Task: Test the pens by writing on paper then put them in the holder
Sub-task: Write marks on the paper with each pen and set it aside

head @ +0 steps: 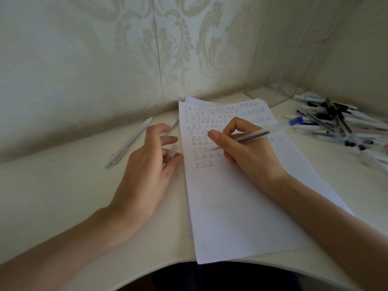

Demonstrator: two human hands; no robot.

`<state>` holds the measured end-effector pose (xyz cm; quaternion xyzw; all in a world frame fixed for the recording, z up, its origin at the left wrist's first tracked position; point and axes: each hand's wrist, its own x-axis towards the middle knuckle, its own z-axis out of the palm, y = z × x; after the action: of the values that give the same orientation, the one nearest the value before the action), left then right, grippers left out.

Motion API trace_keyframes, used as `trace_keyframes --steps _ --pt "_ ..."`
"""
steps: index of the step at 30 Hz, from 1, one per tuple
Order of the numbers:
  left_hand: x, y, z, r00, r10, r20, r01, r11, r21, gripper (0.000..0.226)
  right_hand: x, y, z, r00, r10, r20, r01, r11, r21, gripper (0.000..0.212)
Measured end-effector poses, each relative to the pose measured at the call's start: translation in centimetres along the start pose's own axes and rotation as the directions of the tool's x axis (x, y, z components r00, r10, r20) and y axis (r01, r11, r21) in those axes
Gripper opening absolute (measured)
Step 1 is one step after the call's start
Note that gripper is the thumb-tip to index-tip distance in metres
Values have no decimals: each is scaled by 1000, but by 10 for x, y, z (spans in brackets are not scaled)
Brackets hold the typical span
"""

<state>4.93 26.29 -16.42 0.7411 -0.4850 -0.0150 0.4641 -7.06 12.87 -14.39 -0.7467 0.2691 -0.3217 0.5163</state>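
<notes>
step in hand: test stroke. my right hand grips the clear pen between thumb and curled fingers. its blue end points up and right, and its tip is down on the paper among the lower rows of marks. my left hand lies on the counter just beside the paper's left edge. its upper fingers are loosely spread and its lower fingers pinch a small clear cap, which i judge belongs to this pen.

procedure, as i judge it:
1. make the stroke short and light; one mark shows ink flow.
2. place it on bare paper beside the rows, so a faint line is not lost.
3. the left hand is not pressing the sheet; set fingers on its edge if it slides.
4. refit the cap, then carry the pen to the holder, which i take to be the clear-walled box in the back right corner. its outline is hard to make out.

count:
- pens in hand: one.
- pens left of the paper: two, a long white pen and a second white pen partly hidden behind the left hand.
- pen pile at the right: well over ten, too tangled for an exact figure.
- sheets: at least two; a corner shows under the top one.
- loose caps: one.
</notes>
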Motion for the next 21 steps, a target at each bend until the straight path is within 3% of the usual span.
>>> trace_keyframes --steps 2,6,10,15,21 --pt "2 -1 0 999 -31 7 32 999 -39 29 0 -1 -1 1000 2 -14 -2 1000 9 34" --pt "5 -3 -2 996 75 40 -75 997 5 11 0 -1 -3 1000 -10 -17 11 999 50 33" --pt "5 2 -6 997 60 44 -58 997 -48 21 1 -2 -3 996 -33 80 19 987 162 22" --pt "3 5 -4 999 13 41 -5 983 -182 29 -2 -1 -3 974 -13 226 -80 914 398 31" --pt "2 7 -5 995 95 9 -91 976 -196 30 -1 -1 -2 983 -3 182 -71 912 404 29"
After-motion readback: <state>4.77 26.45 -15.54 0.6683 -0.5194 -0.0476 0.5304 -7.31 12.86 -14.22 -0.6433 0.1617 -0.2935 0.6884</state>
